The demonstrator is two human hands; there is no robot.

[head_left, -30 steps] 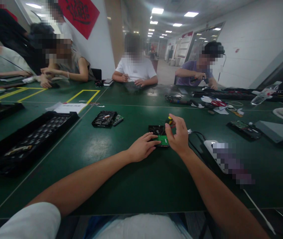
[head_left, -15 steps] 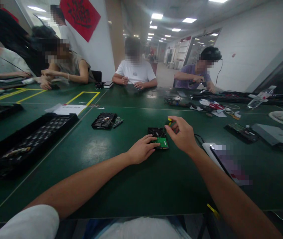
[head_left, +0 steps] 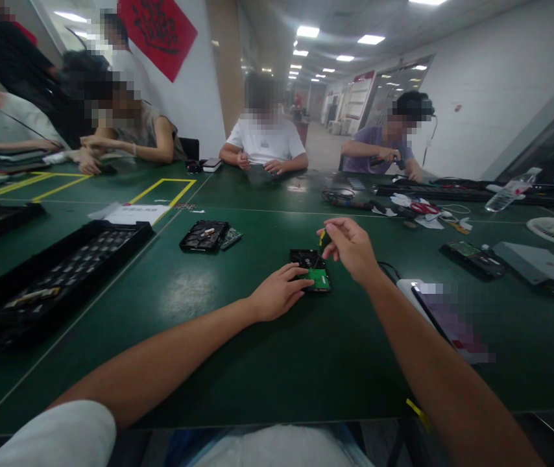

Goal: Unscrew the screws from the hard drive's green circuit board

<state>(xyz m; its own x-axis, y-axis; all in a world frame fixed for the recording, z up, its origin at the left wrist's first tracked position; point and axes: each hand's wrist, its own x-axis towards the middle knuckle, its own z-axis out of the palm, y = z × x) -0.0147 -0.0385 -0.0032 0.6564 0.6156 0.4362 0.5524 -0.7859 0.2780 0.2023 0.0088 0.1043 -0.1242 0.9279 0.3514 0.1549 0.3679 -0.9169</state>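
your right hand (head_left: 352, 250) pinches a screwdriver (head_left: 324, 240), its handle shifted left since half a second ago; the shaft slants toward the hard drive (head_left: 300, 255), likely bringing the tip to bear. your left hand (head_left: 277, 293), fingers spread, rests on that drive on the tabletop (head_left: 267, 363).

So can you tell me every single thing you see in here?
Table: one, green, across the middle
Hard drive: one, black and green, centre
Screwdriver: one, yellow and black, over the hard drive
Black drive: one, black, left of centre
Loose board: one, greenish grey, beside the black drive
Long trays: two, black, left
Papers: count unclear, white, behind the nearer tray
Poster: one, red, wall
People: at least six, mixed clothes, far side
Bottle: one, clear, far right
Small clutter: uncountable, mixed, far right
Box: one, grey, right
Left hand: one, bare, on the hard drive
Right hand: one, bare, holding the screwdriver
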